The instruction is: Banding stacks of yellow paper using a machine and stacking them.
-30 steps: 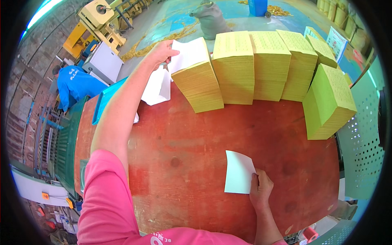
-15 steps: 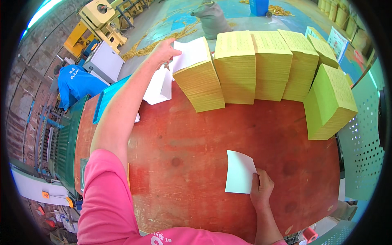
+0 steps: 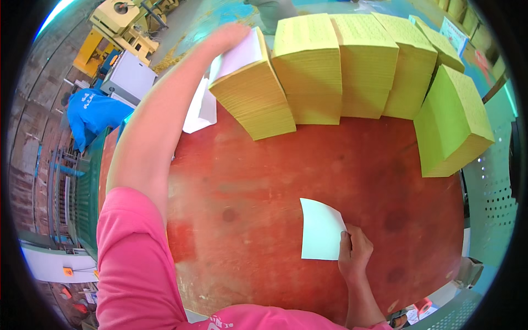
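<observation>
Nearest, at the left, a pink short sleeve [image 3: 135, 253] was cut off by the lower edge. Right of it, the right hand [image 3: 357, 248] was closed on the right edge of a pale mint, rectangular paper sheet [image 3: 320, 231], over the near half of a scuffed red wooden table [image 3: 236, 220]; whether sheet and table touched was hard to tell. At the near right, a pinkish-red roll [image 3: 423, 306] showed only in part.

Farther right, a thick yellow paper block [image 3: 445, 124] stood at an angle. Beyond, a row of yellow paper stacks [image 3: 308, 88] lined the far side. On the leftmost lay a white-lilac sheet [image 3: 242, 52]. The left hand [image 3: 232, 38] was bent over its far left part, fingers out of sight, so its opening and any hold could not be told. A white folded paper [image 3: 202, 113] stood left of that stack, partly behind the left forearm [image 3: 148, 118].

Farther left, a person in a blue top [image 3: 93, 113] bent over, hands hidden. Farthest, a bulging grey sack [image 3: 273, 14] stood on the floor, its top cut off and its contents unseen.
</observation>
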`<act>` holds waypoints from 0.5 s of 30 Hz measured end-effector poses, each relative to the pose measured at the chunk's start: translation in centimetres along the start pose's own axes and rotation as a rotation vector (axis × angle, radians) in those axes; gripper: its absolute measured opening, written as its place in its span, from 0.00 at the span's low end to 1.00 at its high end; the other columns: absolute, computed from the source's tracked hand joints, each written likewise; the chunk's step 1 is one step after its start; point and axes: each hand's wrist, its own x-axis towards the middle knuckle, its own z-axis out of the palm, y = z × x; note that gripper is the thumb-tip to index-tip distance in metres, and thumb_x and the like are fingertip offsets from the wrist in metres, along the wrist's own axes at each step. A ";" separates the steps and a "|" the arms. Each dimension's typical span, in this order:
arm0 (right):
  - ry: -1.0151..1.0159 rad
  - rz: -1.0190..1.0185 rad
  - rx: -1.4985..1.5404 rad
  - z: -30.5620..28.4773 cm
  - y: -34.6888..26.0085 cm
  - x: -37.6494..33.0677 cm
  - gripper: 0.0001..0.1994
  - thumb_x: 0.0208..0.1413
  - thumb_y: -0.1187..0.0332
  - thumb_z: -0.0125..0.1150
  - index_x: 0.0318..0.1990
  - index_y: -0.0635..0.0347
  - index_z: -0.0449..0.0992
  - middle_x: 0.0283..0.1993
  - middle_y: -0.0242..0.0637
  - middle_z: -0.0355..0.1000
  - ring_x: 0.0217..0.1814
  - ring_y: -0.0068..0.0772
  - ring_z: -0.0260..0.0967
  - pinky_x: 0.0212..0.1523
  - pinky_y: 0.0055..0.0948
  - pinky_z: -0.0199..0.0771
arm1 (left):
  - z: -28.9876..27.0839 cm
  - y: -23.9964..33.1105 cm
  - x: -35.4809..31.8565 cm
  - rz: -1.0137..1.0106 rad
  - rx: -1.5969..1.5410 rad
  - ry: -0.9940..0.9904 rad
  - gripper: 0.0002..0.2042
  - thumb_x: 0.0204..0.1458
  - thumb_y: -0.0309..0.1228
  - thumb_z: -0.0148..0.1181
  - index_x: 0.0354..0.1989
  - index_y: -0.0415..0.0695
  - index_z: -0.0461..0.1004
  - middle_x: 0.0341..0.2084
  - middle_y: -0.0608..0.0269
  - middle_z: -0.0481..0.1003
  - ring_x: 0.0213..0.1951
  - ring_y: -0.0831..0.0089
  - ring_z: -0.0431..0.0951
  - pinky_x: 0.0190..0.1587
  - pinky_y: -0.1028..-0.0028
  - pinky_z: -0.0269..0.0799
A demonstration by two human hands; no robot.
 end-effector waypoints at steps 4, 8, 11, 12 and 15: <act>0.013 -0.029 0.005 -0.4 -0.6 0.3 0.06 0.53 0.83 0.53 0.36 0.63 0.73 0.25 0.40 0.70 0.23 0.31 0.67 0.23 0.27 0.63 | 3.7 0.4 0.0 0.265 0.367 -0.097 0.20 0.63 0.37 0.34 0.42 0.37 0.73 0.44 0.43 0.75 0.49 0.48 0.73 0.52 0.55 0.67; -0.006 -0.036 -0.018 -0.4 -0.8 0.1 0.06 0.53 0.83 0.53 0.36 0.63 0.73 0.26 0.42 0.70 0.23 0.33 0.68 0.24 0.29 0.65 | 2.7 -0.9 -2.0 0.269 0.185 -0.155 0.22 0.64 0.39 0.32 0.43 0.36 0.73 0.48 0.42 0.73 0.52 0.49 0.72 0.54 0.56 0.66; -0.002 -0.021 -0.023 -0.2 -0.5 -0.4 0.06 0.53 0.82 0.53 0.35 0.62 0.73 0.27 0.44 0.71 0.24 0.36 0.69 0.26 0.31 0.66 | 2.7 0.1 -6.2 0.335 0.193 -0.202 0.22 0.64 0.40 0.32 0.44 0.35 0.72 0.49 0.41 0.72 0.51 0.49 0.72 0.54 0.57 0.66; 0.032 -0.010 0.009 0.0 0.1 -0.6 0.04 0.54 0.80 0.53 0.34 0.63 0.72 0.26 0.42 0.70 0.24 0.33 0.68 0.26 0.30 0.65 | 2.9 0.8 -7.7 0.345 0.188 -0.214 0.22 0.64 0.40 0.32 0.44 0.35 0.72 0.49 0.41 0.72 0.51 0.49 0.72 0.54 0.57 0.66; 0.063 0.201 0.215 -1.0 -1.3 -0.3 0.02 0.56 0.76 0.53 0.32 0.64 0.70 0.23 0.33 0.63 0.26 0.21 0.59 0.27 0.26 0.61 | 2.2 2.0 -14.6 0.097 -0.075 -0.210 0.23 0.63 0.41 0.33 0.44 0.35 0.73 0.48 0.40 0.73 0.51 0.50 0.72 0.54 0.60 0.66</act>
